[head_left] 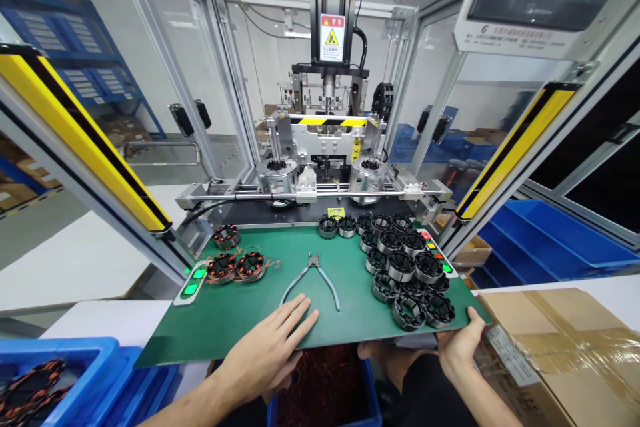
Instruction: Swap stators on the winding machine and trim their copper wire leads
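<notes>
My left hand point(273, 347) lies with its fingers stretched out on the front of the green worktop point(200, 327), just below the left handle of the pliers point(314, 265). Those pliers have pale blue handles, spread apart. At the front right corner, my right hand point(463, 343) grips the worktop's edge, thumb above and the other fingers mostly hidden beneath. Close to it stand several bare stator cores point(410, 310) with black insulation, in crowded rows. Toward the left lie 3 stators wound with copper wire point(251, 265), loose wire ends sticking out.
Behind the worktop stands a machine with two metal fixtures point(277, 180) and a cross bar. Yellow light curtains point(85, 140) flank the opening. Green-lit buttons point(191, 289) sit at both sides. A blue bin point(370, 400) is below; a cardboard box point(565, 347) stands right.
</notes>
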`<state>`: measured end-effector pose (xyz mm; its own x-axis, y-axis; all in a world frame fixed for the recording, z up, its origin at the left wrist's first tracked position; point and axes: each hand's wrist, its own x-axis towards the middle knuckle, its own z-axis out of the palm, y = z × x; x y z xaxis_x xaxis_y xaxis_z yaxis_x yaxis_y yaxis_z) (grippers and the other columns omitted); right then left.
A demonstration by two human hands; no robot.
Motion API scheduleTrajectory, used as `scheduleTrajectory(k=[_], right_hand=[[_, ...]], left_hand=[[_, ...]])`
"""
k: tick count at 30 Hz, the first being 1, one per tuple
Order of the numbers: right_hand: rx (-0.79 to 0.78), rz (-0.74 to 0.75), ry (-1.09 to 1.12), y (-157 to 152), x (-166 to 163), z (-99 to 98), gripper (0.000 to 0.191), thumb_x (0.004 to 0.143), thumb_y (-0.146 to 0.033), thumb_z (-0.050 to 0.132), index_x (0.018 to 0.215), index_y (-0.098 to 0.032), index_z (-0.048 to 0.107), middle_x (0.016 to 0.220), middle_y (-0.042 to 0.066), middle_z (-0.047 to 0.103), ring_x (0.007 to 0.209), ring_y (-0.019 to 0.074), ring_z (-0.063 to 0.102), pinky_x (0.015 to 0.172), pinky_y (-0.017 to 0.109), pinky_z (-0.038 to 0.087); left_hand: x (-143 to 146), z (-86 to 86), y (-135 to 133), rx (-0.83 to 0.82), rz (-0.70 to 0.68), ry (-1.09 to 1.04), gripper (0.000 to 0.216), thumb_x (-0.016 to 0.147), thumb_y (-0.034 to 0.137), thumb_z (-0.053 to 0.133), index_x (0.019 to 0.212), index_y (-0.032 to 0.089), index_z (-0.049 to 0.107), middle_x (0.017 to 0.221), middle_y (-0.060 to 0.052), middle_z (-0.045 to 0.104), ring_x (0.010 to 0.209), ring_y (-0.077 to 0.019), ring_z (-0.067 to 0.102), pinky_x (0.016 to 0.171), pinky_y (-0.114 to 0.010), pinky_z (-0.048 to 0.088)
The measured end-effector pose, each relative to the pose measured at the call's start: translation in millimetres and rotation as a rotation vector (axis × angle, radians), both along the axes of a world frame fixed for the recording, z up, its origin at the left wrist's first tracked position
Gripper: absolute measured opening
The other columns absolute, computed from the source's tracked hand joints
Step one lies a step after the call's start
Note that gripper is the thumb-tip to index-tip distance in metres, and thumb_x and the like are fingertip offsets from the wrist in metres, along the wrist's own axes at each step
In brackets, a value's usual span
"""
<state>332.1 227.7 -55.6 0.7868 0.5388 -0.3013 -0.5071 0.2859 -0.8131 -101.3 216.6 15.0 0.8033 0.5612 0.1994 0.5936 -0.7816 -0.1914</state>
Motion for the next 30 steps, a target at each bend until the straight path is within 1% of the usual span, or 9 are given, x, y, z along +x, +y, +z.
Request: scheduleTrajectory(k=[3,5,8,11,17,21,25,30], right_hand=[[-0.004,0.018,-0.026,-0.2,2.3,-2.6,0.056,0.081,-0.053,0.062,0.127,-0.023,0.072,0.126,0.002,0.079,0.116,0.0224,0.072,0.085,0.031,0.064],[0.001,0.014,-0.022,0.0,2.3,-2.1,0.055,0.081,-0.052,0.061,0.126,-0.024,0.072,0.127,0.001,0.079,0.116,0.0224,0.072,0.085,0.031,0.065],[0.005,-0.001,-0.011,0.2,0.3,0.7,0.052,0.081,-0.051,0.062,0.125,-0.026,0.073,0.129,-0.001,0.078,0.118,0.0213,0.072,0.087,0.03,0.065],[0.006,-0.003,-0.013,0.2,-0.9,2.0,0.051,0.081,-0.052,0.063,0.125,-0.027,0.074,0.129,-0.001,0.078,0.119,0.0202,0.072,0.088,0.028,0.064],[0.006,-0.003,0.03,0.0,3.3,-1.5,0.048,0.082,-0.047,0.062,0.122,-0.024,0.075,0.132,0.002,0.077,0.114,0.022,0.074,0.075,0.029,0.066],[0.017,0.009,0.013,-0.3,2.6,0.1,0.049,0.083,-0.048,0.061,0.123,-0.024,0.074,0.133,0.002,0.077,0.114,0.0215,0.073,0.075,0.028,0.065],[0.016,-0.008,0.048,-0.5,-0.7,4.0,0.047,0.081,-0.047,0.062,0.12,-0.024,0.075,0.127,0.002,0.079,0.115,0.0196,0.073,0.075,0.024,0.064],[0.005,0.004,0.034,-0.4,1.1,1.4,0.051,0.079,-0.051,0.063,0.12,-0.023,0.075,0.122,0.001,0.08,0.115,0.0214,0.073,0.078,0.027,0.065]], left_hand=[[0.3,-1.4,0.0,-0.005,0.005,0.001,0.078,0.096,0.027,0.066,0.168,0.017,0.038,0.17,-0.019,0.051,0.156,-0.0343,0.052,0.129,-0.045,0.04],[0.6,-2.1,0.0,0.014,0.0,0.005,0.078,0.095,0.028,0.067,0.167,0.016,0.04,0.168,-0.019,0.052,0.154,-0.0352,0.054,0.128,-0.045,0.042],[0.8,-2.5,0.0,0.033,-0.008,0.011,0.077,0.095,0.029,0.068,0.166,0.015,0.041,0.166,-0.02,0.054,0.153,-0.0365,0.056,0.126,-0.045,0.044],[0.1,-3.3,0.0,0.015,-0.001,0.009,0.078,0.096,0.029,0.067,0.168,0.016,0.039,0.168,-0.019,0.053,0.155,-0.0354,0.053,0.127,-0.045,0.042],[-2.4,-5.5,0.0,-0.041,0.011,-0.028,0.078,0.098,0.027,0.065,0.171,0.019,0.036,0.173,-0.017,0.047,0.16,-0.0335,0.046,0.13,-0.044,0.039],[-3.0,-5.7,0.1,-0.054,0.009,-0.033,0.079,0.1,0.029,0.064,0.172,0.02,0.033,0.173,-0.016,0.047,0.161,-0.0329,0.045,0.131,-0.044,0.038],[-1.7,-3.7,-0.1,-0.046,0.011,-0.029,0.078,0.099,0.026,0.063,0.171,0.019,0.035,0.173,-0.016,0.047,0.16,-0.0327,0.046,0.131,-0.044,0.038],[0.9,1.2,-0.5,-0.011,0.008,0.009,0.079,0.094,0.025,0.068,0.168,0.017,0.04,0.169,-0.017,0.051,0.156,-0.0346,0.052,0.127,-0.045,0.044]])
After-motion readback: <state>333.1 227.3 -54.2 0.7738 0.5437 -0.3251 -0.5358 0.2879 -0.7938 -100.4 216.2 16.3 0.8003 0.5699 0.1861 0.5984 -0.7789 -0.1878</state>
